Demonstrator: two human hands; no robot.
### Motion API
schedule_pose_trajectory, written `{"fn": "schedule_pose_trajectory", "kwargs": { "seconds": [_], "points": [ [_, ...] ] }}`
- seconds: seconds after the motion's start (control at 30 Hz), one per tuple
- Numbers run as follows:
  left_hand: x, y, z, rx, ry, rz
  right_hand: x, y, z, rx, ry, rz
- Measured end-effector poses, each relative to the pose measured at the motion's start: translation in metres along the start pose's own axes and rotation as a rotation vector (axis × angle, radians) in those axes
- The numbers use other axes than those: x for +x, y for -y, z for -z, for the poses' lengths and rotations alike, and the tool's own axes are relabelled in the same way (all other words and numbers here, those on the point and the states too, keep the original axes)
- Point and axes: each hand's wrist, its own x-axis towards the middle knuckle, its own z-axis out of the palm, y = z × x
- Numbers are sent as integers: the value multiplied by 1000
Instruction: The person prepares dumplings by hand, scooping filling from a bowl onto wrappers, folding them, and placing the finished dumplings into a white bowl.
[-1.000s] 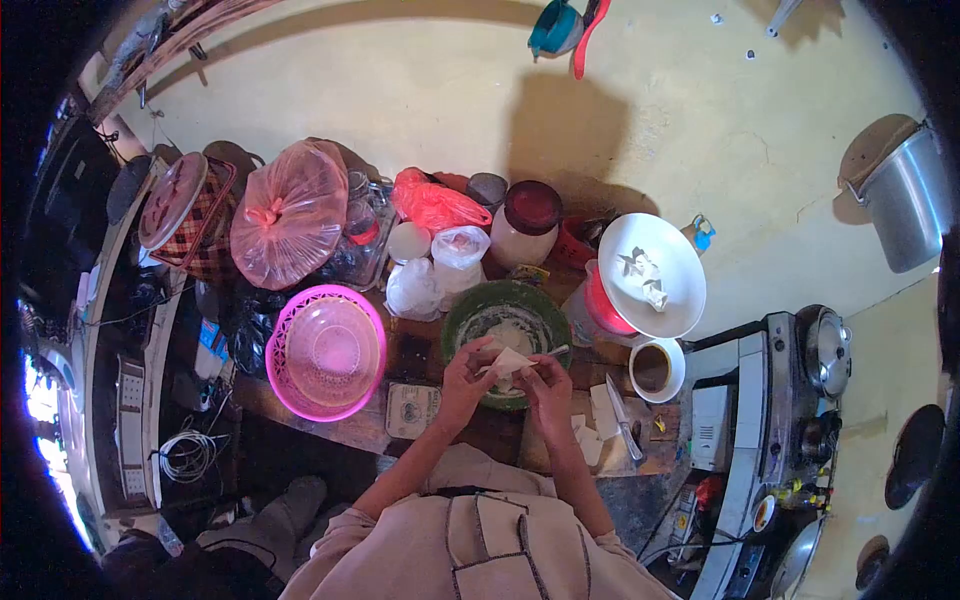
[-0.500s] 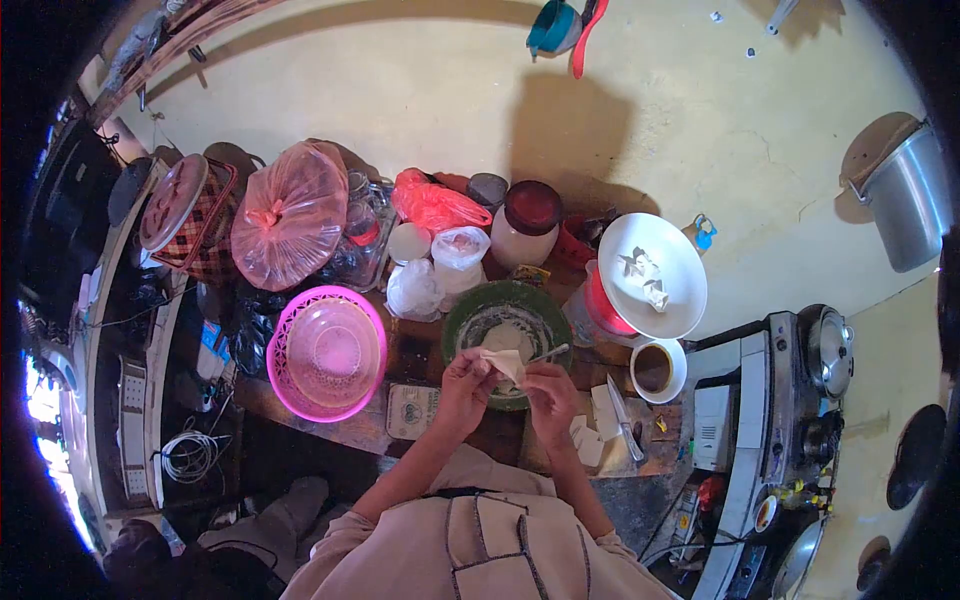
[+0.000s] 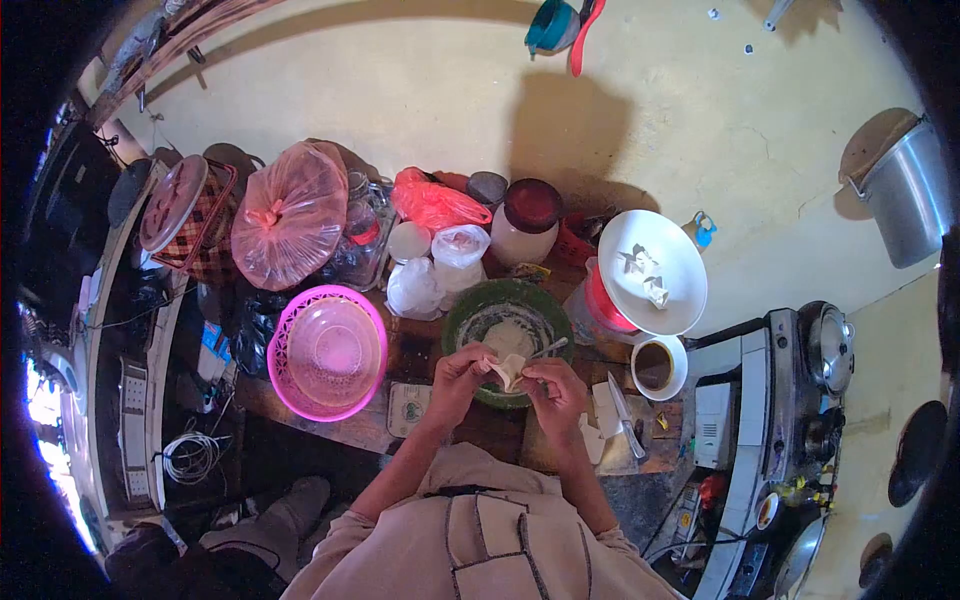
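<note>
Over the green bowl (image 3: 462, 318), my left hand (image 3: 460, 380) pinches one side of a pale, partly folded dough wrapper (image 3: 508, 370). The other side is between the fingertips of my right hand (image 3: 556, 390). Inside the bowl lies a pale, pasty mixture (image 3: 510, 338), and a spoon (image 3: 550, 347) leans at its right rim. Right of my right hand, flat pale wrappers (image 3: 604, 412) lie on a board beside a knife (image 3: 627, 418). Several folded pale pieces (image 3: 643, 270) rest on a white plate (image 3: 680, 290) beyond.
A bowl of dark liquid (image 3: 654, 368) stands at the right, near the stove (image 3: 785, 400). On the left are a pink basket (image 3: 278, 360) and a rectangular tin (image 3: 408, 408). Plastic bags (image 3: 440, 200) and a lidded jar (image 3: 528, 235) line the back.
The wrapper has gone from a flatter, raised corner shape to a more folded one. My right hand has moved inward and now grips its right side.
</note>
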Motion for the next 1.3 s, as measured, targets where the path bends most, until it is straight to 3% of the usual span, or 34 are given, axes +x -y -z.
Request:
{"fn": "schedule_pose_trajectory", "kwargs": {
  "seconds": [0.17,0.27,0.33,0.43,0.57,0.67,0.83,0.97,1.03,1.17,1.3],
  "points": [
    [5,-15,-1,396,140,-79,0,2,-3,280,-78,-136],
    [1,-10,-7,464,71,-77,1,8,-3,313,-119,-212],
    [-4,-11,-17,319,-35,21,3,9,-6,329,-189,-209],
    [-9,4,-21,89,-179,60,1,15,-9,681,-274,-400],
    [-10,8,-26,40,-254,16,-4,12,-9,483,-152,-303],
    [-11,6,-24,185,-244,18,-11,4,-7,423,-105,-281],
    [-11,4,-15,406,-153,-147,-9,7,-3,214,-9,-282],
    [-10,-5,-16,298,-84,-144,-7,4,-2,225,-12,-201],
    [-8,-8,-12,448,-38,-172,-7,-1,-4,322,-59,-102],
    [-3,-11,-3,694,77,-251,-6,2,0,334,-48,-109],
    [-3,-29,-17,747,65,-191,-9,1,4,342,-26,-139]
  ]
}}
